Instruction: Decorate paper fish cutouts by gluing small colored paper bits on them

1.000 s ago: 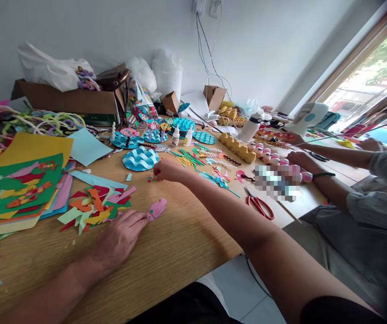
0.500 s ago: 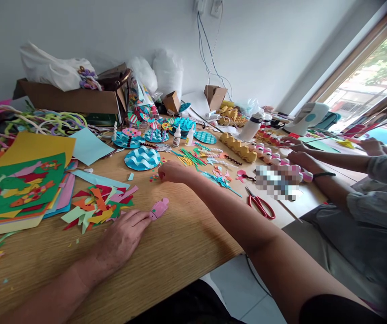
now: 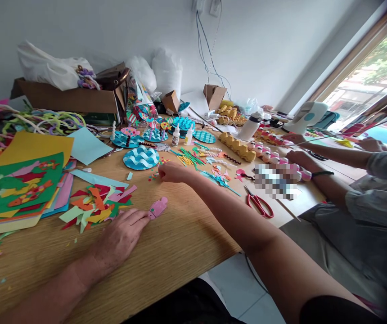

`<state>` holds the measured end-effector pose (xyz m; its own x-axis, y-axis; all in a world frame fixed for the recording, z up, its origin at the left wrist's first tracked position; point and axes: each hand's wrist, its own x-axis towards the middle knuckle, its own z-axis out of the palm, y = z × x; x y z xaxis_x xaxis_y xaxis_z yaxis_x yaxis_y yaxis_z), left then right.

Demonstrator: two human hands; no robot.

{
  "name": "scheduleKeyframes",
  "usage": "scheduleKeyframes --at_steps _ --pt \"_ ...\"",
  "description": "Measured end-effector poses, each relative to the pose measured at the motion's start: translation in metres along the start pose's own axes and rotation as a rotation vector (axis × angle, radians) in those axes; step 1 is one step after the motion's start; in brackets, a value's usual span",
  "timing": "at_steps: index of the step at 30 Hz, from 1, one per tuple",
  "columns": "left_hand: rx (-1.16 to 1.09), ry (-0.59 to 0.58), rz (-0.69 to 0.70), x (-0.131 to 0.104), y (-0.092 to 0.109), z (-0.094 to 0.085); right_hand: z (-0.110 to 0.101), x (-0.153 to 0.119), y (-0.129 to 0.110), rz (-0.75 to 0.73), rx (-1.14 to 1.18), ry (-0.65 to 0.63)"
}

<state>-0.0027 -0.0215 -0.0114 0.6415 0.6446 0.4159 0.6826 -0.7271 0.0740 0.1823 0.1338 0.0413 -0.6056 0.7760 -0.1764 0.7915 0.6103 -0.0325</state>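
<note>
My left hand (image 3: 122, 234) lies on the table with its fingers stretched out. Its fingertips touch the near end of a pink paper fish (image 3: 158, 208) that has small dots on it. Farther out, my right hand (image 3: 172, 172) reaches down to small coloured paper dots (image 3: 153, 175) strewn on the wood. Its fingers are curled together, and whatever lies between the tips is hidden. Just behind the dots is a round disc with blue and white waves (image 3: 141, 157). Paper scraps (image 3: 99, 202) form a loose heap beyond my left hand.
Coloured paper sheets (image 3: 53, 144) are stacked at left. Glue bottles (image 3: 176, 136), pipe cleaners (image 3: 188, 157) and finished sea-scene discs (image 3: 128, 138) stand farther back. Red-handled scissors (image 3: 260, 204) lie right of my forearm. A co-worker's hands (image 3: 298, 158) are at work beside egg-carton strips (image 3: 267, 153).
The view has shifted very slightly. Both my hands and the pink paper fish stay essentially where they were.
</note>
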Motion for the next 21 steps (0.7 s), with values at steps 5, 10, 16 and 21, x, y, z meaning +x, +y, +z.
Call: scheduleKeyframes --at_steps 5,10,16,21 --pt "0.032 0.033 0.033 -0.001 -0.001 0.002 -0.001 0.0 -0.001 0.023 0.035 0.004" --pt "0.047 -0.004 0.016 -0.002 -0.001 0.002 -0.002 -0.007 0.003 0.033 0.132 0.082" --pt "-0.054 0.039 -0.038 -0.001 0.002 -0.002 0.0 -0.043 -0.007 -0.051 0.944 0.157" --pt "-0.293 0.132 -0.217 0.008 0.007 -0.015 0.01 -0.074 -0.034 -0.063 1.379 0.204"
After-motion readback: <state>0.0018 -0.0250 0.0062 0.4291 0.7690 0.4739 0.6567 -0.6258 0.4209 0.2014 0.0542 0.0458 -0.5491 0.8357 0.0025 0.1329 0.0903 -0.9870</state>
